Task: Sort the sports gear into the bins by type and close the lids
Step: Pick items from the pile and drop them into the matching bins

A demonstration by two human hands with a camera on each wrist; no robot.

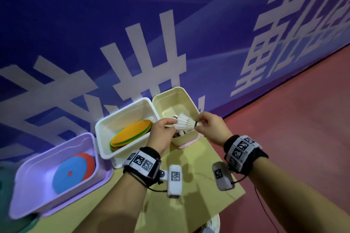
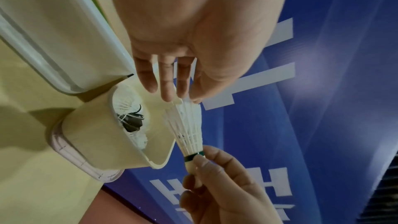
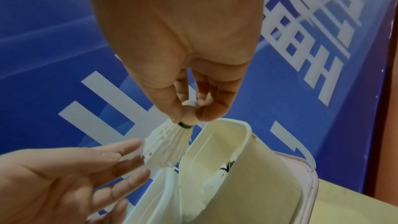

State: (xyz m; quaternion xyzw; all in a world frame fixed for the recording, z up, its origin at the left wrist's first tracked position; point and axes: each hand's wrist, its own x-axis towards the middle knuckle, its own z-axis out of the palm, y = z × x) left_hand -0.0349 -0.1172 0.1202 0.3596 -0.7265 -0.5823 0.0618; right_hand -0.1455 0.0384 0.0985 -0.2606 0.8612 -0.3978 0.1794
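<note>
The right hand (image 1: 210,126) is pinching the cork of a white feather shuttlecock (image 1: 184,123) above the cream plastic bin (image 1: 181,93) at the desk's far right corner. The left hand's straight fingers (image 2: 167,83) are touching the feathers. A careless release may be dropping it outside the rim.

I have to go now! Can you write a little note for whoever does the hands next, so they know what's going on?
Right hand: pinches the shuttlecock by its cork, above the cream bin.
Left hand: open, fingers straight and touching the feathers.
Done: flat discs lie in the purple bin and the white bin; other shuttlecocks are in the cream bin.
Left: drop this shuttlecock in, then close all three lids; every bin stands open.
</note>
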